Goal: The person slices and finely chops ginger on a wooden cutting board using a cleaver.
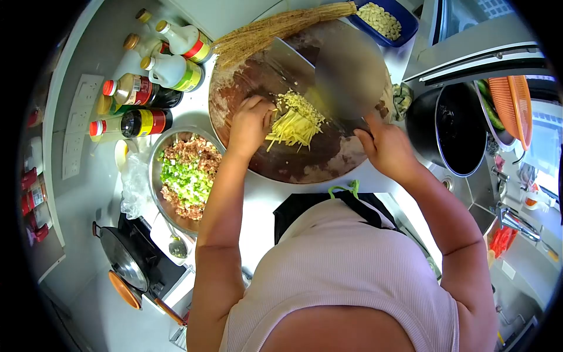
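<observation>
On the round wooden chopping board point(293, 169) lies a pile of pale yellow strips point(294, 130) that look like ginger, with finely chopped bits along its upper edge. At the pile's left edge is my left hand point(251, 124), its fingers curled together; what they may hold is hidden. My right hand point(388, 146) is closed at the board's right side, around the handle end of a cleaver. A dark smeared patch covers much of the cleaver's area, and a pale metal blade point(293, 63) shows left of that patch.
Left of the board stands a steel bowl point(153, 176) of minced meat and chopped scallions, with several sauce bottles point(143, 94) behind. A straw brush point(281, 26) rests along the board's far edge, near a blue container point(404, 35) of peeled cloves. A black pot point(425, 126) sits right.
</observation>
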Tool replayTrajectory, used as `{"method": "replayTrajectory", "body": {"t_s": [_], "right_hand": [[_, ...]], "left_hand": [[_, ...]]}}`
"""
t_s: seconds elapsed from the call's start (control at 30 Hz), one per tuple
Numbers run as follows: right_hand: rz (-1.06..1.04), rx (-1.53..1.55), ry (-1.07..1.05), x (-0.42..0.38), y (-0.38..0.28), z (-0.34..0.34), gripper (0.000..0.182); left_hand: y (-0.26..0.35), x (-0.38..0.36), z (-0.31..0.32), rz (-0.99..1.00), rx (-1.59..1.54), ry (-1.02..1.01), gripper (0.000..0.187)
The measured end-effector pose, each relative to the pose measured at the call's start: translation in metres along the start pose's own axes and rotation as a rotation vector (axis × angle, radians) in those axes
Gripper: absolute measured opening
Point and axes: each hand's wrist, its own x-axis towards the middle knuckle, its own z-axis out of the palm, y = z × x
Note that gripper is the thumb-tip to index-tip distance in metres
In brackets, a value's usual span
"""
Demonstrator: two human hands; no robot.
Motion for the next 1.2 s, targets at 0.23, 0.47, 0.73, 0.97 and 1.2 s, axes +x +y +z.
{"method": "replayTrajectory", "body": {"t_s": [0.23,0.47,0.73,0.97,1.2], "right_hand": [[0.032,0.011,0.017,-0.007,-0.001,-0.007,0.025],[0.003,0.039,0.107,-0.007,0.006,-0.009,0.026],[0.064,0.076,0.079,-0.012,0.004,-0.013,0.025],[0.081,0.081,0.058,-0.015,0.007,-0.014,0.023],[0.063,0.093,0.049,-0.014,0.006,-0.009,0.024]], "left_hand": [[0.034,-0.016,-0.002,-0.113,-0.147,0.127,0.014],[0.086,-0.012,0.031,0.316,0.217,0.061,0.008],[0.089,0.003,0.039,0.482,0.304,-0.054,0.013],[0.052,-0.015,0.004,0.603,0.130,-0.093,0.018],[0.046,-0.015,-0.006,0.502,0.099,0.031,0.020]]}}
